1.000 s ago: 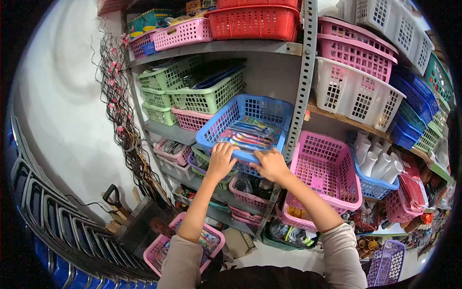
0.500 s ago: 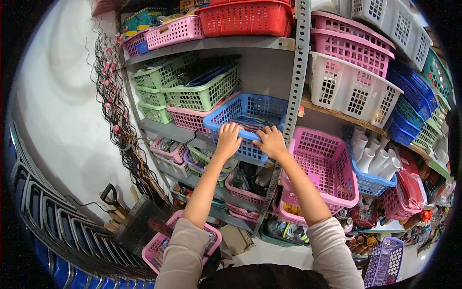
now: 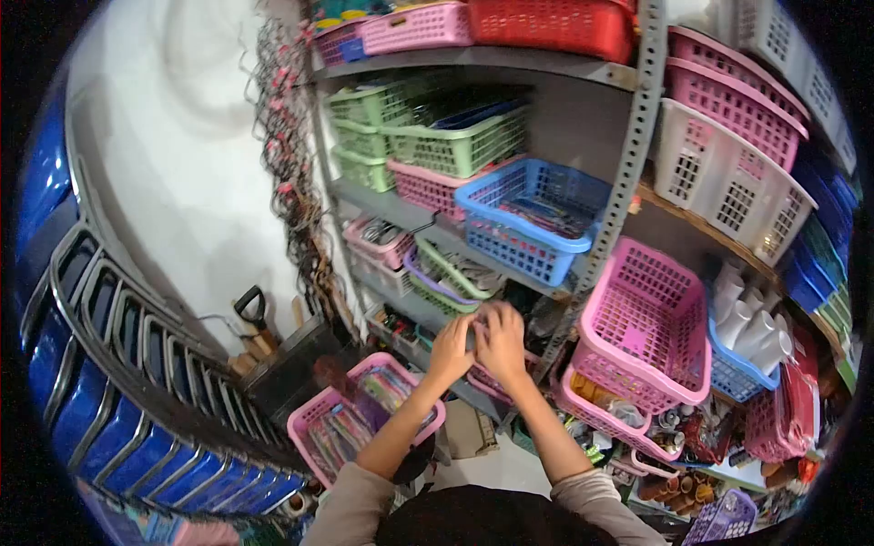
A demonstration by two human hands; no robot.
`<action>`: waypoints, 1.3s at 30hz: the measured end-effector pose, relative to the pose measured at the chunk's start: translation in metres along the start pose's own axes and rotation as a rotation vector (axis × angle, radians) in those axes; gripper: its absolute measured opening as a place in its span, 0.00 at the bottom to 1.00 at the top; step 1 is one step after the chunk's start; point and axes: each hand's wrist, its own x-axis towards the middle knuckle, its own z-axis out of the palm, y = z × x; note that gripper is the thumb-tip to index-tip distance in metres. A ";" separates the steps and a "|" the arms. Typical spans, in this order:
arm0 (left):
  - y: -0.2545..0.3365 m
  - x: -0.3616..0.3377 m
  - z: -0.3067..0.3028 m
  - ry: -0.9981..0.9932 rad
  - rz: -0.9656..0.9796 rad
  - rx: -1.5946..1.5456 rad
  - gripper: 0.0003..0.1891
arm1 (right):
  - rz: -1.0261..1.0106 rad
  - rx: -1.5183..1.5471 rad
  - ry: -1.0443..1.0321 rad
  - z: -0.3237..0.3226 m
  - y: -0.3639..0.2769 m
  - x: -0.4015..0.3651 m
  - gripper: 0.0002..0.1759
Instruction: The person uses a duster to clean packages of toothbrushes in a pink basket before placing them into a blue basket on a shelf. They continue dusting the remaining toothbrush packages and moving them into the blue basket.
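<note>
Left hand (image 3: 452,350) and right hand (image 3: 503,338) touched below the blue plastic mesh basket (image 3: 533,227); grip impossible to tell

The person wears a beige top, its left sleeve (image 3: 350,508) and right sleeve (image 3: 596,503) ending near the elbows, a black garment (image 3: 482,520) between them, left hand (image 3: 452,346) and right hand (image 3: 503,338) bare.
</note>
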 end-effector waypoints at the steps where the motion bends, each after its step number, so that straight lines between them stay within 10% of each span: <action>1: -0.002 -0.023 -0.006 -0.010 -0.066 0.010 0.26 | -0.010 0.045 -0.065 0.013 -0.007 -0.020 0.19; 13: -0.058 -0.252 -0.064 0.089 -0.740 0.083 0.18 | 0.312 0.606 -0.825 0.170 -0.069 -0.182 0.25; 20: -0.067 -0.308 -0.065 0.059 -0.777 0.257 0.16 | 0.442 0.589 -0.860 0.208 -0.067 -0.244 0.39; 39: -0.146 -0.400 -0.059 0.023 -1.452 0.510 0.40 | 0.271 0.245 -0.898 0.211 -0.076 -0.254 0.37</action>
